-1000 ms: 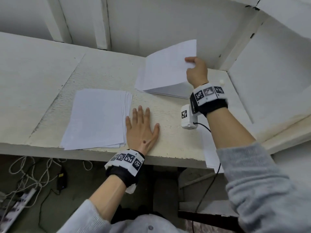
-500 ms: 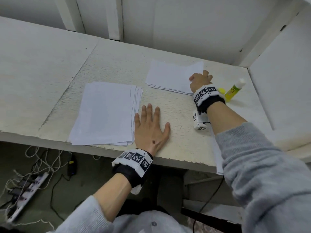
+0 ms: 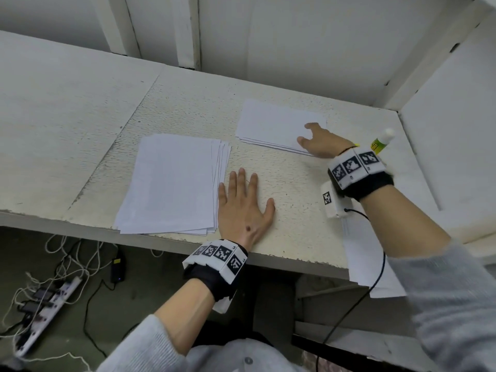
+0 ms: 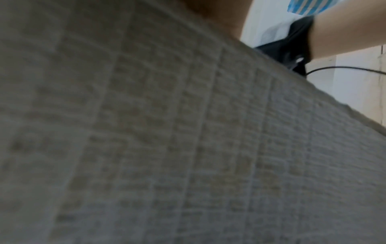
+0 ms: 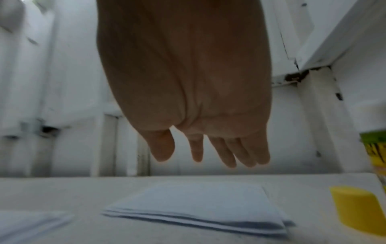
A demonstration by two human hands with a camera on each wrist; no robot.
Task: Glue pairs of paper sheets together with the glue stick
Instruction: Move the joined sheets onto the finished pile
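Left hand [image 3: 243, 210]: flat on table [image 3: 188, 108], fingers straight and spread, holding nothing, just right of larger paper stack [image 3: 174, 183]
Right hand [image 3: 320, 143]: above near right corner of smaller paper stack [image 3: 276, 127], fingers extended and relaxed, grasping nothing, clear of paper in wrist view
Glue stick [image 3: 381, 140]: on table right of that hand, uncapped; yellow cap [image 5: 363, 211] beside it

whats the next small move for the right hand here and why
Probably reach right for the green-and-yellow glue stick: the right hand hangs open and empty over the far stack of white paper sheets, and the yellow cap lies off beside it.
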